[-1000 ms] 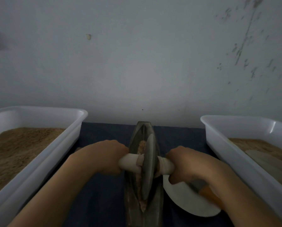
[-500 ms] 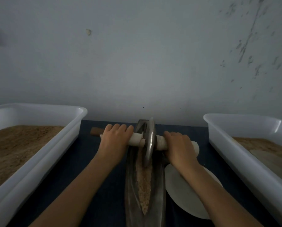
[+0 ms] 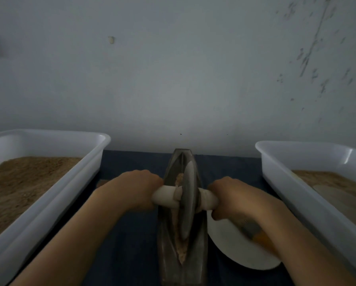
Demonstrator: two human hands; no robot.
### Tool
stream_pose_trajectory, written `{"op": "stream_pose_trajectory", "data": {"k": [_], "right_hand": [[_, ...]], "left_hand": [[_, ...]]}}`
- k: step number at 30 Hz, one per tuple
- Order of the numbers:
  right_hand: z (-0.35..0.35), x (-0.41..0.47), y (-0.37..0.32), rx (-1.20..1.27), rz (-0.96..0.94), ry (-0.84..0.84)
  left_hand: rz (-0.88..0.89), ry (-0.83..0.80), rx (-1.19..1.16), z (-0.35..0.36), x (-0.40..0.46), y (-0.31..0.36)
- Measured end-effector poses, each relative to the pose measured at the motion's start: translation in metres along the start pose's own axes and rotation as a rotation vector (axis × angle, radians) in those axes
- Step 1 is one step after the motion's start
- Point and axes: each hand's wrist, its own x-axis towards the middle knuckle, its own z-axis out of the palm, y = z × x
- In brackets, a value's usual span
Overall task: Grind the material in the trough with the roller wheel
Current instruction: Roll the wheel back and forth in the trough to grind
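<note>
Dark blue cloth (image 3: 129, 244) covers the table below a stained grey wall (image 3: 173, 79).

Trough (image 3: 166, 234): dull grey metal, worn, matt w/ faint sheen. Wheel (image 3: 187, 201): grey metal, smooth, matt. Axle (image 3: 164, 196): pale, smooth, looks like wood or plastic, can't tell. Material (image 3: 181, 250): tan, coarse, crumbly. Tubs (image 3: 49, 195) (image 3: 292, 182): white plastic, glossy, smooth; filled w/ brown grainy powder. Plate (image 3: 235, 248): white, smooth, matt. Surface (image 3: 119, 244): dark blue cloth, matt. Wall (image 3: 193, 79): pale paint, matt, scuffed w/ dark marks at right.
</note>
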Motion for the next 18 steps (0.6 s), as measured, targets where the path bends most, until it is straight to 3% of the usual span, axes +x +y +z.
{"op": "stream_pose_trajectory", "data": {"k": [4,8,13,18], "right_hand": [[-0.006,-0.011,-0.002,-0.012,-0.042,-0.074],[-0.002,-0.007,-0.001,0.001,-0.024,-0.041],[0.006,0.019,0.006,0.012,0.026,0.107],[0.024,0.04,0.015,-0.023,0.074,0.438]], "left_hand": [[0.038,-0.11,-0.015,-0.005,-0.008,0.001],[0.033,-0.08,-0.017,-0.003,-0.003,-0.001],[-0.03,0.178,0.023,0.011,0.015,-0.005],[-0.08,0.443,0.112,0.024,0.036,-0.007]]}}
